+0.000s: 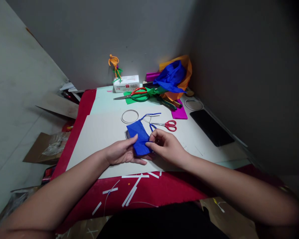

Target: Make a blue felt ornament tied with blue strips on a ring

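A folded piece of blue crepe paper (pixel 139 136) lies across my left hand (pixel 123 151), with the thumb pressed on its top face and the fingers beneath it. At the paper's right edge, my right hand (pixel 165 144) pinches it between thumb and fingertips. Just beyond the hands is a bent wire figure (pixel 147 118), partly wrapped in blue. Touching that wire, or very close to it, are small red-handled scissors (pixel 169 125). A roll of wire or tape ring (pixel 130 117) rests behind the paper. Something dark and round under the paper is mostly hidden.
A white box (pixel 126 83) carries an orange and green wire figure (pixel 114 64). Large scissors (pixel 137 95), pliers (pixel 168 104) and crumpled blue and orange paper (pixel 173 76) lie at the back. A black phone (pixel 211 127) sits right; white strips (pixel 131 196) litter the red cloth (pixel 164 189).
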Motion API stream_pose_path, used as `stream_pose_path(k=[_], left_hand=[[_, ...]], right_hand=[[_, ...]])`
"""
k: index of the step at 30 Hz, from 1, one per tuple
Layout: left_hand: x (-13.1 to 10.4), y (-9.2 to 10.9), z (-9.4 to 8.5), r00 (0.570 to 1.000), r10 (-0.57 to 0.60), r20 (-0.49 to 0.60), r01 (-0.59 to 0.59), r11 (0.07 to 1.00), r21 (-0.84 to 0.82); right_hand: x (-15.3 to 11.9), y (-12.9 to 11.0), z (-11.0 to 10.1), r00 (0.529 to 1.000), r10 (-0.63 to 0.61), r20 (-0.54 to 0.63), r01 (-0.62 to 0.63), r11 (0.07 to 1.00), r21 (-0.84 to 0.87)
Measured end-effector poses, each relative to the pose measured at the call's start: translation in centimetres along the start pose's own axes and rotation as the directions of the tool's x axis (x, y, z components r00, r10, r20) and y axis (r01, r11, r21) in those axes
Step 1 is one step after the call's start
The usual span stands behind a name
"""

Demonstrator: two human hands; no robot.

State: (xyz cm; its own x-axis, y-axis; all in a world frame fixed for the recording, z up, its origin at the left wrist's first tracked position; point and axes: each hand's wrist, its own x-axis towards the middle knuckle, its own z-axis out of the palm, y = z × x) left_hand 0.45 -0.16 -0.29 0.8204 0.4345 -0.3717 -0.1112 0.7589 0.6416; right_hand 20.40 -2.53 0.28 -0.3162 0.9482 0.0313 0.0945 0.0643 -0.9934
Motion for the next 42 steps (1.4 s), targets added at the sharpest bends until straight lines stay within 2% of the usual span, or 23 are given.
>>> stream_pose_path(k=[7, 9, 10, 12, 13, 14, 16, 18, 20, 21, 25, 27, 29, 32, 33, 34, 36, 37, 39, 40, 42], left_hand=[[-0.1, -0.2, 0.3, 0.994, 0.02, -0.108, -0.015, 0.999, 0.045], [0.0, -0.1, 0.4, 0.993, 0.016, -0.115, -0.015, 1.0, 0.006], [0.0, -0.1, 0.4, 0.993, 0.012, -0.119, -0.014, 1.0, -0.019], [0.0, 0.0, 0.3, 0.989, 0.004, -0.148, -0.014, 0.997, -0.07], [0.0, 0.0, 0.3, 0.986, -0.003, -0.165, -0.012, 0.996, -0.091], [0.0, 0.1, 0.2, 0.984, -0.011, -0.179, -0.01, 0.993, -0.114], [0.1, 0.0, 0.1, 0.983, -0.025, -0.18, -0.004, 0.987, -0.161], [0.2, 0.0, 0.0, 0.985, -0.032, -0.17, -0.004, 0.978, -0.207], [0.2, -0.1, 0.0, 0.985, -0.037, -0.169, -0.003, 0.973, -0.231], [0.3, -0.2, 0.0, 0.985, -0.045, -0.168, 0.004, 0.972, -0.235], [0.4, -0.2, 0.0, 0.983, -0.073, -0.166, 0.028, 0.966, -0.257], [0.4, -0.2, -0.1, 0.982, -0.083, -0.167, 0.037, 0.964, -0.263], [0.4, -0.2, 0.0, 0.982, -0.093, -0.165, 0.046, 0.963, -0.266], [0.4, -0.1, 0.3, 0.979, -0.077, -0.188, 0.023, 0.962, -0.273], [0.4, -0.2, 0.5, 0.977, -0.067, -0.204, 0.008, 0.961, -0.277], [0.4, -0.2, 0.6, 0.974, -0.058, -0.218, -0.005, 0.96, -0.279], [0.3, -0.2, 0.9, 0.975, -0.043, -0.219, -0.021, 0.96, -0.28], [0.3, -0.3, 1.0, 0.979, -0.038, -0.198, -0.018, 0.961, -0.276], [0.3, -0.4, 1.2, 0.989, -0.015, -0.146, -0.024, 0.965, -0.26], [0.3, -0.5, 1.2, 0.992, 0.002, -0.127, -0.035, 0.967, -0.252], [0.3, -0.6, 1.2, 0.992, 0.038, -0.118, -0.066, 0.968, -0.24]], right_hand=[[0.0, 0.5, 0.2, 1.0, -0.015, -0.001, 0.015, 0.998, -0.069], [-0.1, 0.4, 0.1, 0.995, -0.084, -0.045, 0.076, 0.984, -0.163], [-0.2, 0.3, -0.1, 0.983, -0.166, -0.078, 0.143, 0.959, -0.244], [-0.5, 0.1, -0.3, 0.915, -0.396, -0.076, 0.329, 0.842, -0.428], [-0.7, 0.0, -0.3, 0.864, -0.503, -0.018, 0.428, 0.754, -0.498], [-0.8, 0.0, -0.4, 0.811, -0.58, 0.07, 0.521, 0.664, -0.536], [-1.0, 0.0, -0.3, 0.715, -0.644, 0.274, 0.668, 0.514, -0.538], [-1.0, 0.2, -0.1, 0.625, -0.656, 0.424, 0.762, 0.396, -0.512], [-1.0, 0.4, 0.1, 0.571, -0.647, 0.506, 0.805, 0.32, -0.499], [-1.0, 0.5, 0.2, 0.564, -0.635, 0.528, 0.811, 0.306, -0.498], [-1.1, 0.6, 0.2, 0.604, -0.55, 0.576, 0.792, 0.336, -0.509], [-1.2, 0.6, 0.2, 0.605, -0.515, 0.607, 0.795, 0.344, -0.5], [-1.2, 0.5, 0.1, 0.589, -0.493, 0.64, 0.808, 0.337, -0.483], [-1.4, 0.5, 0.0, 0.525, -0.523, 0.671, 0.851, 0.336, -0.404], [-1.5, 0.4, 0.0, 0.525, -0.571, 0.631, 0.851, 0.357, -0.385], [-1.5, 0.3, -0.2, 0.554, -0.623, 0.552, 0.832, 0.397, -0.387], [-1.6, 0.1, -0.6, 0.682, -0.678, 0.274, 0.716, 0.542, -0.44], [-1.5, 0.0, -0.8, 0.746, -0.656, 0.118, 0.628, 0.632, -0.454], [-1.2, -0.2, -1.1, 0.845, -0.525, -0.099, 0.445, 0.795, -0.412], [-1.0, -0.3, -1.2, 0.888, -0.437, -0.144, 0.365, 0.859, -0.359], [-0.6, -0.3, -1.2, 0.962, -0.244, -0.125, 0.213, 0.953, -0.217]])
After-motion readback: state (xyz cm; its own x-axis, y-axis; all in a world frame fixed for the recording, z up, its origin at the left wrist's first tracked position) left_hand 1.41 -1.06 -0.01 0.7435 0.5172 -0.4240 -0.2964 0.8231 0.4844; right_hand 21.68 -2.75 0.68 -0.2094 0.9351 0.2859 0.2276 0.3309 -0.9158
